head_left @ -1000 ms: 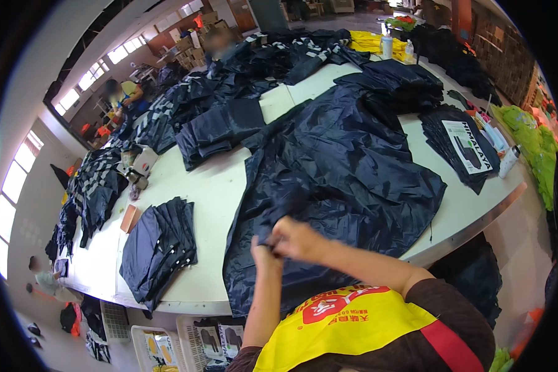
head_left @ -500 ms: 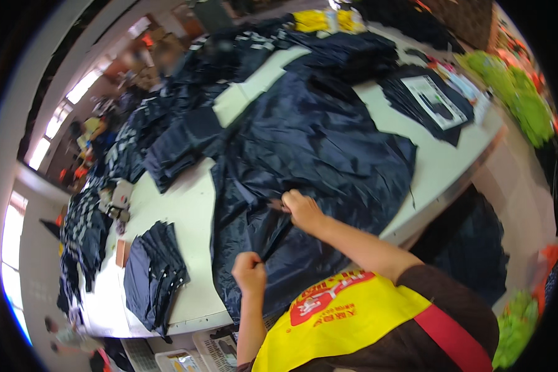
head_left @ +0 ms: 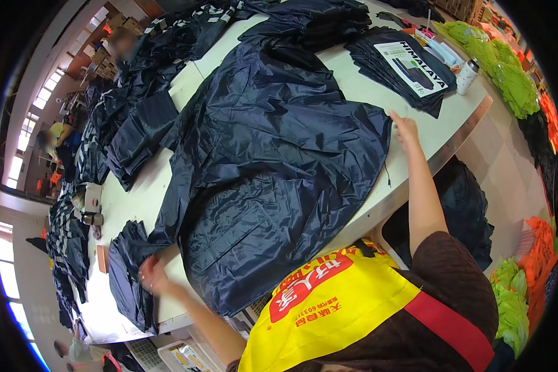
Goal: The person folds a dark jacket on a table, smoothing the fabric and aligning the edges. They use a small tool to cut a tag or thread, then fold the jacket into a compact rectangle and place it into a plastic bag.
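A dark navy jacket (head_left: 279, 136) of thin shiny cloth lies spread over the white table in front of me. One sleeve (head_left: 173, 204) stretches left, its end reaching a stack of dark folded cloth pieces (head_left: 130, 273). My left hand (head_left: 155, 277), slightly blurred, is over that stack just below the sleeve end, fingers apart and seemingly empty. At the jacket's right corner, my right hand (head_left: 406, 130) reaches out with a finger extended against the cloth edge. Nothing shows in its fingers. A thin cord hangs from the jacket below that corner.
Dark folded packs (head_left: 409, 68) with a white printed card lie at the far right, beside a white bottle (head_left: 467, 77). A folded dark garment (head_left: 139, 136) lies left of the jacket. Green clothing (head_left: 496, 62) is heaped beyond the table's right edge. Other people are in the left background.
My hands have moved apart from the jacket's middle, left to the stack and right to the far corner. The jacket's lower part is spread flatter, and a sleeve now extends left.
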A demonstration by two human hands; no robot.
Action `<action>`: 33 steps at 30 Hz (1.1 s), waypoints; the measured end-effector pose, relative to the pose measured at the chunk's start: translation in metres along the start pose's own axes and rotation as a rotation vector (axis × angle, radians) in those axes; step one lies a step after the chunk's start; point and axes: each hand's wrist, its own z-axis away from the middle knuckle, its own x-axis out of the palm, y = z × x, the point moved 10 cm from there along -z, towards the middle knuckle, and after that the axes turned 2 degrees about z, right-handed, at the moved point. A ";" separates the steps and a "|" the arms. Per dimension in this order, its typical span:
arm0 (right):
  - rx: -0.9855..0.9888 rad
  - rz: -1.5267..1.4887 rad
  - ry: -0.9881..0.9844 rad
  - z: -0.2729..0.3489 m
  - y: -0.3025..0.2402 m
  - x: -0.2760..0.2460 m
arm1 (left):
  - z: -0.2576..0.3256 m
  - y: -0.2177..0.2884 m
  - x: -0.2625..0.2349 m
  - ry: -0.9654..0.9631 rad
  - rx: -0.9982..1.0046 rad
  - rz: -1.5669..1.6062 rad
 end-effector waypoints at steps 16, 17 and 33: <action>-0.763 -0.300 -1.010 0.291 -0.167 0.091 | 0.212 -0.074 0.124 0.044 -1.278 0.502; -0.710 -0.324 -0.749 0.239 -0.151 0.088 | 0.217 -0.137 0.087 -0.080 -1.204 0.523; -0.996 0.148 -0.361 0.194 -0.291 0.150 | 0.113 0.155 0.162 -0.616 -0.190 0.429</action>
